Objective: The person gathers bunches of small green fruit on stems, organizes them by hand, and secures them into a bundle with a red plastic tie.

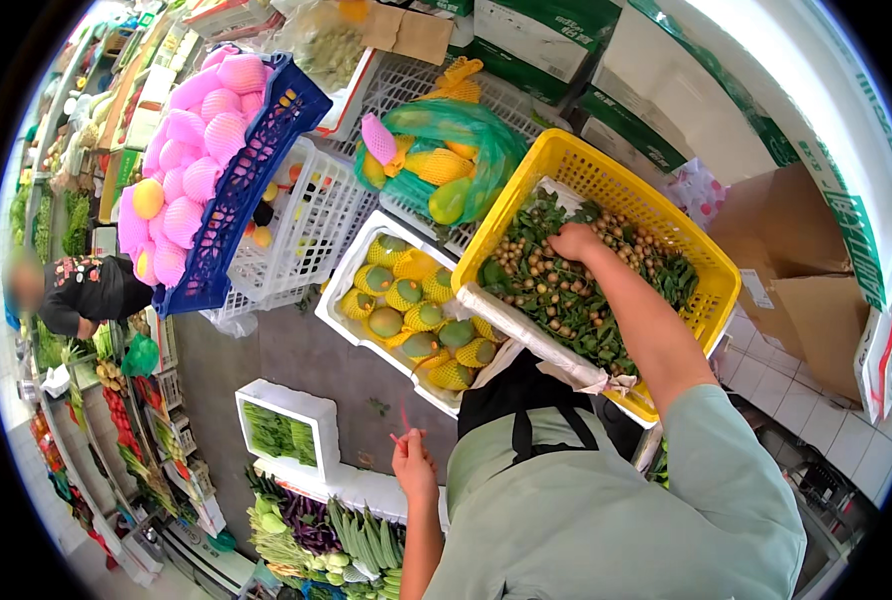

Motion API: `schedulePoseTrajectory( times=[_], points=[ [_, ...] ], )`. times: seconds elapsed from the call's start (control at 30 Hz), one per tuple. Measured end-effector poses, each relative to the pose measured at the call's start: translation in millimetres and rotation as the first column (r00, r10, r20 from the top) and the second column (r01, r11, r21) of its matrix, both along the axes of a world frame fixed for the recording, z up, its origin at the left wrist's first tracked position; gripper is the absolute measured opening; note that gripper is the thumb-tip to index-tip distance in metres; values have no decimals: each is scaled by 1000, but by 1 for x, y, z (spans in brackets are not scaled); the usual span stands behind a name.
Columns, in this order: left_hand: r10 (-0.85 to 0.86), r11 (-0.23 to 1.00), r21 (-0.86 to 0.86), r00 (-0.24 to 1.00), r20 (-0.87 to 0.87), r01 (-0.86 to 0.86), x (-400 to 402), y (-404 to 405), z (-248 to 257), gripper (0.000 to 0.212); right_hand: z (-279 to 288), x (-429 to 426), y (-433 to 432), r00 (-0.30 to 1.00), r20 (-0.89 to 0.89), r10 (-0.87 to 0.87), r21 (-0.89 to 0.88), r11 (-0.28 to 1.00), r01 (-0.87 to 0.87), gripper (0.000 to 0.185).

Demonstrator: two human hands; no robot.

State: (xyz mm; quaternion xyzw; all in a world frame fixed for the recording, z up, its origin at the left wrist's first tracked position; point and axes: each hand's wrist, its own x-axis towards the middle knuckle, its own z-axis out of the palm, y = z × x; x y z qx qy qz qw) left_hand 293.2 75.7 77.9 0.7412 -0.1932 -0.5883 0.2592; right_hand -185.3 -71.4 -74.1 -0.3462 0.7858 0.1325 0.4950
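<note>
My right hand (575, 241) reaches into a yellow plastic crate (483, 247) filled with small round tan fruit (566, 300) on leafy stems. Its fingertips are among the fruit and leaves, so I cannot tell whether they grip anything. Pale paper lines the crate's near edge. Lower and to the left, my left hand (414, 461) pinches a thin red strip (399, 441) with one end sticking up. That hand is above the floor, beside my body. Between the hands, a white foam box (341, 330) holds mangoes (386, 321) in yellow foam nets.
A green plastic bag (483, 135) of netted fruit lies behind the mango box. The blue crate (228, 202) at left holds pink-netted fruit (191, 150). Vegetables (326, 532) and a foam box of greens (277, 435) stand below. Cardboard boxes (783, 247) are at right; another person (90, 292) stands far left.
</note>
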Motion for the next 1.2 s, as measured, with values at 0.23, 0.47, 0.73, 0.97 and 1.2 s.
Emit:
schedulePoseTrajectory(
  times=[0.23,0.47,0.73,0.97,1.2],
  points=[
    [-29,999,-39,993,-116,25,-21,-36,29,27,15,-13,-9,1000,4,-29,65,997,29,60],
    [-336,913,-187,928,158,363,-23,-56,50,34,-12,-14,28,995,-10,-102,-118,988,100,55],
    [-546,697,-358,784,296,621,-15,-68,59,27,-24,-9,2,976,155,-152,198,973,120,60],
    [-524,778,-147,760,385,611,13,-38,28,36,-19,-19,-11,985,155,-71,170,985,44,65],
    [-368,849,-229,843,392,477,4,-36,60,45,-22,-23,-10,982,179,57,229,968,-98,65]
  ],
)
